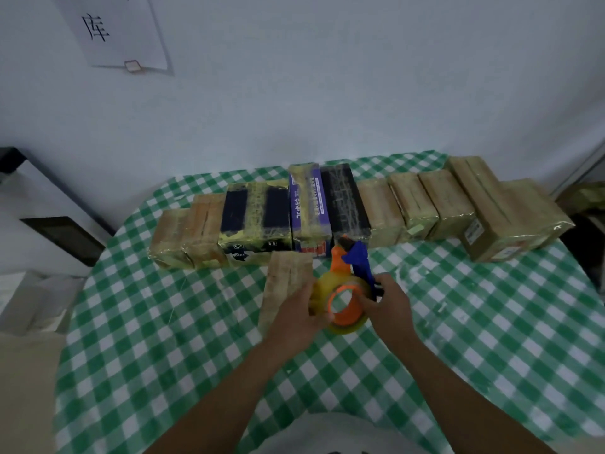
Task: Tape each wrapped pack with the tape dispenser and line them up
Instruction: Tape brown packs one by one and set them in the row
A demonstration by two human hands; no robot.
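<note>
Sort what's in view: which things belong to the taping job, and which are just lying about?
Job: tape dispenser, gripped by left hand and right hand; loose pack beside it; row of taped packs behind.
Lying about: paper sign on the wall; dark frame at the left; checked tablecloth underneath.

Orange-blue tape dispenser (357, 257) beside tan pack (288, 273), row of packs (376, 204) behind

Packs (255, 217) in back row: ten — seven tan, three printed. Loose pack (284, 283): one. Tape dispenser (343, 276): one.
</note>
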